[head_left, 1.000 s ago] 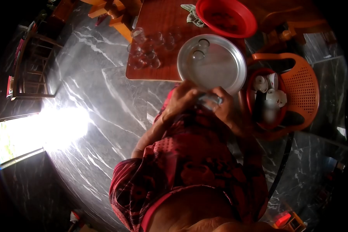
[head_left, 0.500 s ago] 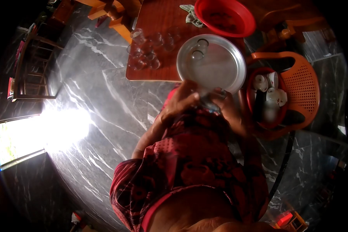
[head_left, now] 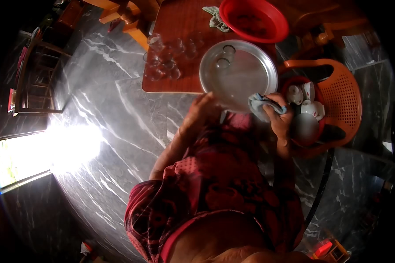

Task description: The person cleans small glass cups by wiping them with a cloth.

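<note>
My right hand [head_left: 280, 113] grips a crumpled grey-blue cloth [head_left: 260, 106] by the near right rim of a round metal tray [head_left: 250, 81]. Close to the tray's near left edge, my left hand [head_left: 202, 112] is closed with its fingers curled; blur hides what is in it, perhaps something clear. Two clear glasses sit inside the tray, a nearer glass [head_left: 223, 63] and a farther glass [head_left: 228, 50]. Left of the tray, several clear glasses [head_left: 166, 55] stand grouped on the reddish wooden table [head_left: 180, 19].
A red basin [head_left: 285, 30] stands at the table's far right, beside a patterned cloth [head_left: 217, 19]. On my right, an orange plastic chair [head_left: 344, 94] bears a red tub [head_left: 320, 127] with several white cups [head_left: 310, 108]. A wooden chair leg [head_left: 136, 35] lies beyond the table's left side.
My hands have moved apart. The right hand has gone right with the cloth, which now shows clearly; the left hand has stayed near the tray's left edge.
</note>
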Tool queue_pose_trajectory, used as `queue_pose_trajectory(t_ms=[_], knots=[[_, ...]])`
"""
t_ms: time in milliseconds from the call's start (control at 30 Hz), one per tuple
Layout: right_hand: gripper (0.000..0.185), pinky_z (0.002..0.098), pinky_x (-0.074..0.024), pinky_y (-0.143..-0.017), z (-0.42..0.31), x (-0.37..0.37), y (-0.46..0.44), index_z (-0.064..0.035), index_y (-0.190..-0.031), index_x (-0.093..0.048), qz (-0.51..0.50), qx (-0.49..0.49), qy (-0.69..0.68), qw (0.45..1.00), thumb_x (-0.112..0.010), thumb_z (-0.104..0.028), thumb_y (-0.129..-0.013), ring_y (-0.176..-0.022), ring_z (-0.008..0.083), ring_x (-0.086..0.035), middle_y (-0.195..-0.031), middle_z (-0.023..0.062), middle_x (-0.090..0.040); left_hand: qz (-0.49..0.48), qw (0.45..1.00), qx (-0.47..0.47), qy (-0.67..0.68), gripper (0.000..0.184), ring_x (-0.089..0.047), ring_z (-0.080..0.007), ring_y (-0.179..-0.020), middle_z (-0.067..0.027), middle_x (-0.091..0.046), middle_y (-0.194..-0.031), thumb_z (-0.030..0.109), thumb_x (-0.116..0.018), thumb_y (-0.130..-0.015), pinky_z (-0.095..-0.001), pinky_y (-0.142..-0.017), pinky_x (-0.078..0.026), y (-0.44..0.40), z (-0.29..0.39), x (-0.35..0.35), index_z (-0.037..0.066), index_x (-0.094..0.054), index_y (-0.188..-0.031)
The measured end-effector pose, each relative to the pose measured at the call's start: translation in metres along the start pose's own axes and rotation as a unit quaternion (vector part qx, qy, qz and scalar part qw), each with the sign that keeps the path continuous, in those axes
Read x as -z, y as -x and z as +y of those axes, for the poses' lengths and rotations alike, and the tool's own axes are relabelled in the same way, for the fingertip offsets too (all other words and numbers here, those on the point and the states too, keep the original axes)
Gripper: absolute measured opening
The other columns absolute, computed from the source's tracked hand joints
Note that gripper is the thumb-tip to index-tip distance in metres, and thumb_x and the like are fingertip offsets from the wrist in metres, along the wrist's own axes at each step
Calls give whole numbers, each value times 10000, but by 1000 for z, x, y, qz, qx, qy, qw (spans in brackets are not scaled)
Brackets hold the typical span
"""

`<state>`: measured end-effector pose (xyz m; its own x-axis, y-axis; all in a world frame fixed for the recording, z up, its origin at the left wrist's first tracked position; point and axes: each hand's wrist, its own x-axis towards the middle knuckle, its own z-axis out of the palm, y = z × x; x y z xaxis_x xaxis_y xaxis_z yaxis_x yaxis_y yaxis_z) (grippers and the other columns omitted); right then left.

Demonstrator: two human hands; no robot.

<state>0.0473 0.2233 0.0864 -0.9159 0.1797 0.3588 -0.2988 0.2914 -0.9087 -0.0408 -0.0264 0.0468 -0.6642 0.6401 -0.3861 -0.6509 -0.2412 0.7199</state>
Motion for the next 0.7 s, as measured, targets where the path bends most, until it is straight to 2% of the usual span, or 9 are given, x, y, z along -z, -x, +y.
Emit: queue_pose_trajectory(t_ms=[100,200,267,333,367,467,600,667,700], knots=[[282,300,-487,-814,-24,-4,-3,-5,-1087,-589,-33,20,-10,999,-691,-85,-837,-916,182,-604,-1016,116,-601,1,992,28,126,569,-632,-204,-791,-168,-518,-1304,386,-551,-946,-229,-502,-437,-14,-15,15,-3,-412,-1337],[382,327,-493,-786,-26,-30,-4,-19,-1069,-593,-67,52,71,994,-768,-161,-761,-931,233,-604,-1024,124,-594,-92,982,49,159,553,-614,-190,-820,-136,-533,-1298,373,-552,-946,-242,-498,-428,-6,-16,4,19,-414,-1348],[354,330,-496,-762,-16,-41,-5,-30,-1038,-597,-76,100,106,986,-772,-152,-756,-922,241,-605,-992,119,-599,-98,981,56,158,508,-581,-168,-734,-116,-553,-1286,354,-559,-945,-246,-496,-408,0,-10,-8,31,-443,-1318],[277,330,-497,-754,-5,-48,0,-33,-996,-599,-63,78,56,993,-751,-119,-781,-902,236,-608,-961,113,-604,-13,994,-16,103,458,-529,-142,-641,-105,-589,-1197,343,-561,-947,-245,-507,-400,7,-9,-14,27,-473,-1267],[240,325,-498,-754,-3,-49,1,-29,-980,-600,-58,65,43,995,-736,-106,-798,-892,228,-610,-951,111,-604,-43,996,-45,60,417,-541,-137,-687,-83,-597,-1083,359,-556,-950,-252,-516,-403,11,-4,-14,27,-495,-1196],[145,304,-492,-766,-6,-47,1,-16,-932,-614,-49,14,20,999,-699,-81,-835,-866,206,-615,-938,103,-609,-56,993,-96,-34,391,-544,-121,-767,-77,-579,-1001,344,-582,-943,-247,-573,-429,15,-1,-12,31,-491,-1157],[130,279,-467,-779,-13,-44,-4,-5,-938,-640,-44,-34,-25,998,-667,-113,-872,-857,166,-602,-932,76,-620,-41,968,-215,-122,389,-561,-123,-831,-92,-589,-988,303,-638,-917,-250,-656,-461,16,-2,-21,28,-473,-1138],[169,269,-457,-766,-13,-43,-3,9,-945,-641,-35,-175,-168,970,-657,-150,-888,-844,142,-587,-910,63,-615,2,914,-311,-261,453,-567,-127,-896,-92,-599,-1002,267,-708,-870,-266,-741,-475,17,-4,-22,19,-456,-1153],[198,256,-448,-754,-14,-43,-4,16,-923,-648,-30,-175,-175,968,-657,-181,-897,-826,116,-573,-894,32,-618,2,914,-311,-261,453,-567,-127,-896,-92,-599,-1002,267,-708,-870,-266,-741,-475,17,-4,-22,19,-456,-1153]])
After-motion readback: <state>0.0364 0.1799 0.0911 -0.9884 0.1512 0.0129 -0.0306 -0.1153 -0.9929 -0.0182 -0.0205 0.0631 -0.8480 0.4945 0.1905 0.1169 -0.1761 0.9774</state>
